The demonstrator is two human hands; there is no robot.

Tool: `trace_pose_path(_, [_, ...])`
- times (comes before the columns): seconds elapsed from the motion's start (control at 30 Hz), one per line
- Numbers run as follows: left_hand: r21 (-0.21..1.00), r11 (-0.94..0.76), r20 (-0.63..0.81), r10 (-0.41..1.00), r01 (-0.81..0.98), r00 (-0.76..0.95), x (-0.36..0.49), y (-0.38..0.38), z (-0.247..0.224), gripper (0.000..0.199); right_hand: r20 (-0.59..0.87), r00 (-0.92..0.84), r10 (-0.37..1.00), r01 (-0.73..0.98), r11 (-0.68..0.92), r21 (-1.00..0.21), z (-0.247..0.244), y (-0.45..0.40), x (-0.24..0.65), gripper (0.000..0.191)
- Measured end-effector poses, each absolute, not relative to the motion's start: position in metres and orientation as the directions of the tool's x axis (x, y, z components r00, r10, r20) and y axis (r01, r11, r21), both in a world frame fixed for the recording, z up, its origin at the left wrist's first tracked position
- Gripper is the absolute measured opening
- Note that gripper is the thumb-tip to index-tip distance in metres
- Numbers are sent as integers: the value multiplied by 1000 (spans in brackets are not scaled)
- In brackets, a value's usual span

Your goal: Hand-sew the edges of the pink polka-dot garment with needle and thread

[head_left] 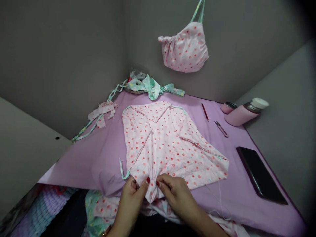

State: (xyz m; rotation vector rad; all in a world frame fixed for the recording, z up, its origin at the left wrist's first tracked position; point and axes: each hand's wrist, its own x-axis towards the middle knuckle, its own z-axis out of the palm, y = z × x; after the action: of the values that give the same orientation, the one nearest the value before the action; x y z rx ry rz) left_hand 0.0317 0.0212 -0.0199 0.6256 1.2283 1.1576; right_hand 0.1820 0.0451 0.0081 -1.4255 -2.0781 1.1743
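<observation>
Dotted pink fabric point(165, 144) pinched at its near edge by both hands

Along the bottom of the frame, bunched green-and-dotted cloth point(105, 209) hangs at the near side, with a chunky knit point(46, 205) at lower left. Just above, the left hand point(132, 196) and right hand point(179, 192) have their fingers point(143, 189) closed on a gathered fold, covering part of the fabric's lower edge. The fabric lies spread across the centre, on a purple cloth point(106, 154) over the table. A loose thread point(220, 197) trails at its lower right; a black phone point(261, 174) lies beyond that, apart. Farther up the right side are snips point(221, 129), a red pencil point(205, 112), a pink bottle point(240, 113) and a small pink jar point(227, 107) beside it. Left of the fabric's top lie dotted scraps point(103, 112) and a green tie point(113, 93); green strips point(150, 85) are heaped past its top edge. At upper right of centre, a dotted pouch point(185, 51) hangs before the grey wall point(234, 59).
</observation>
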Motion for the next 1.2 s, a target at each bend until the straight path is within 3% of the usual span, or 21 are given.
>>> trace_pose_path(0.63, [912, 369, -392, 912, -181, -118, 31, 22, -23, 15, -183, -408, 894, 683, 167, -711, 6, 45, 176, 21])
trace_pose_path(0.83, [862, 435, -484, 858, -259, -171, 33, 22, -25, 31, -153, -383, 911, 630, 136, -765, 3, 42, 178, 21])
trace_pose_path(1.2, [754, 496, -598, 790, -431, -136, 38, 23, -11, 32, -119, -374, 920, 589, 137, -797, 3, 41, 179, 22])
